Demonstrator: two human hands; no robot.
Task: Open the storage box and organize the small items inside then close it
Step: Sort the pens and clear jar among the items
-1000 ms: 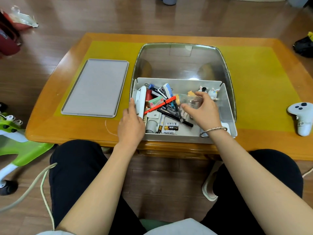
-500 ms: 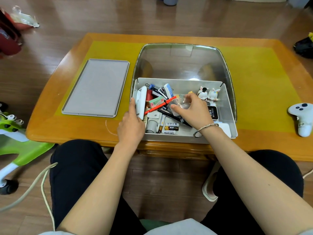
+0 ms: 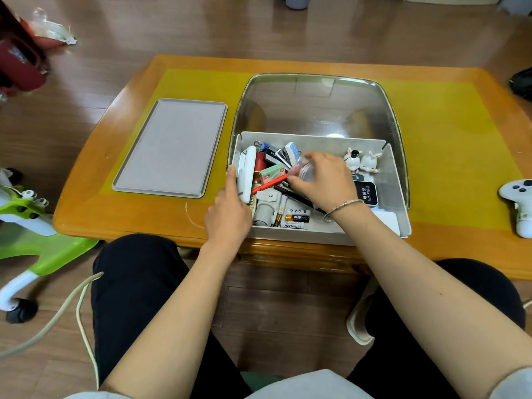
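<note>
On my wooden table (image 3: 86, 203) lies a yellow mat (image 3: 449, 133), and a grey tray (image 3: 172, 148) sits on its left part. 1 white controller (image 3: 518, 205) rests at the right edge. A green-and-white toy (image 3: 37, 234), perhaps a ride-on, stands on the floor left of my knee.

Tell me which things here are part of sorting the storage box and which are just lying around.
Part of the job: storage box, its raised clear lid, orange pen, batteries, bunny figurines, left hand, right hand.

Lying about: grey tray, white controller, green chair.
</note>
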